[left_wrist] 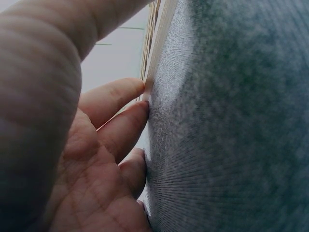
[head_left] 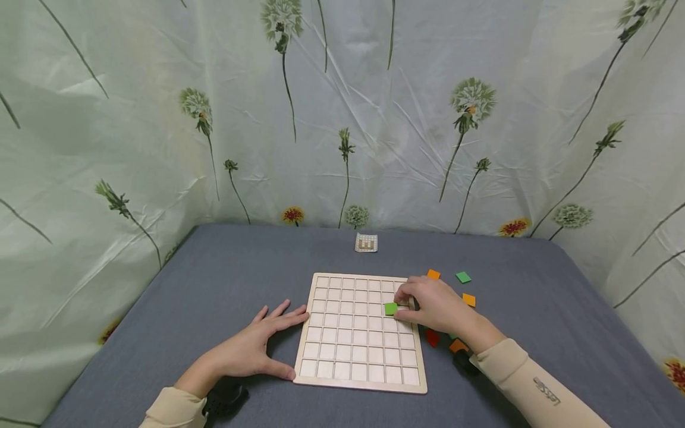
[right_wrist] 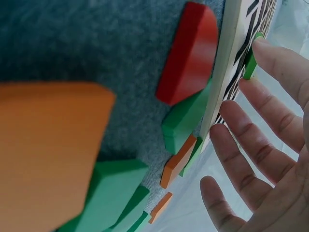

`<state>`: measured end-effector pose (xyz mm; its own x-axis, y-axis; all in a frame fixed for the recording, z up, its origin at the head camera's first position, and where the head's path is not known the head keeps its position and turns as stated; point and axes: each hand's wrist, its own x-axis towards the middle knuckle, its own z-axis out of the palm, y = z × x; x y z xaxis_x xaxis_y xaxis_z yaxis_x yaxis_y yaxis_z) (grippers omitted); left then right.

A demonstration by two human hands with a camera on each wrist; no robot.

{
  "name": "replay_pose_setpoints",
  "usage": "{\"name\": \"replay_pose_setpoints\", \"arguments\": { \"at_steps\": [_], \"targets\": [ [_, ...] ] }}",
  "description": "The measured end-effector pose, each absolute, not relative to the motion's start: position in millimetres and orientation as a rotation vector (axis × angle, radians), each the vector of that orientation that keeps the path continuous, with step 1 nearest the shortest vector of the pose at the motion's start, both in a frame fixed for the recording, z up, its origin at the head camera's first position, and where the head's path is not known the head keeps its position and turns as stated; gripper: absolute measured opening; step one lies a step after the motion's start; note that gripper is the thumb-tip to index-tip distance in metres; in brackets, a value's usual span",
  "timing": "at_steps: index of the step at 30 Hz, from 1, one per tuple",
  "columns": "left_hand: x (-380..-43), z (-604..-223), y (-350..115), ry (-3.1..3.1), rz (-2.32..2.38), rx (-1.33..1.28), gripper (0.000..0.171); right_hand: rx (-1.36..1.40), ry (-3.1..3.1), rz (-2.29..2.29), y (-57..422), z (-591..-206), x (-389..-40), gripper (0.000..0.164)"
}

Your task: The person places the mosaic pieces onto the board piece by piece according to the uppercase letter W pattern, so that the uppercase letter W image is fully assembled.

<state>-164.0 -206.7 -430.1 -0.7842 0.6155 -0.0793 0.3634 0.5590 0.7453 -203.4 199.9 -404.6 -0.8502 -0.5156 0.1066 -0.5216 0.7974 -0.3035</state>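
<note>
A pale wooden board point(head_left: 364, 388) with a grid of square recesses lies on the cloth. My right hand point(head_left: 437, 302) is over its right side, pinching a light green square tile point(head_left: 391, 309) between thumb and index finger. In the right wrist view that green tile point(right_wrist: 250, 64) stands tilted close to the grid, the other fingers spread apart. Along the board's left edge lies my left hand point(head_left: 250, 346), fingers spread. Its thumb touches near the lower left corner, while fingertips point(left_wrist: 137, 87) meet the board's side in the left wrist view.
Loose tiles lie right of the board, partly hidden by the right arm: orange point(head_left: 468, 299), green point(head_left: 463, 277) and red point(head_left: 432, 337). Behind the board is a small card point(head_left: 366, 242) with a printed grid pattern. A flowered curtain point(head_left: 374, 119) hangs beyond the grey-blue tabletop point(head_left: 257, 261).
</note>
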Motion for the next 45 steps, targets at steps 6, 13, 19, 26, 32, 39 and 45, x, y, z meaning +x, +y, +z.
{"name": "replay_pose_setpoints", "arguments": {
  "at_steps": [6,13,19,26,32,39,45],
  "targets": [
    [-164,-428,-206,2.463,1.067,0.805,0.104,0.861,-2.962,0.496,198,-404,-204,0.02],
    [-163,-428,-207,2.465,1.07,0.809,0.103,0.88,-2.951,0.483,197,-405,-204,0.021],
    [-163,-428,-207,2.462,1.068,0.806,0.103,0.877,-2.952,0.496,198,-405,-204,0.021],
    [-164,-428,-207,2.453,1.069,0.796,0.103,0.879,-2.955,0.501,197,-403,-205,0.021],
    [-164,-428,-208,2.453,1.066,0.795,0.103,0.879,-2.964,0.527,197,-404,-206,0.021],
    [-165,-429,-208,2.457,1.063,0.792,0.102,0.883,-2.98,0.593,199,-405,-205,0.019],
    [-164,-430,-209,2.451,1.065,0.804,0.099,0.85,-3.012,0.66,211,-396,-207,0.014]
  ]
}}
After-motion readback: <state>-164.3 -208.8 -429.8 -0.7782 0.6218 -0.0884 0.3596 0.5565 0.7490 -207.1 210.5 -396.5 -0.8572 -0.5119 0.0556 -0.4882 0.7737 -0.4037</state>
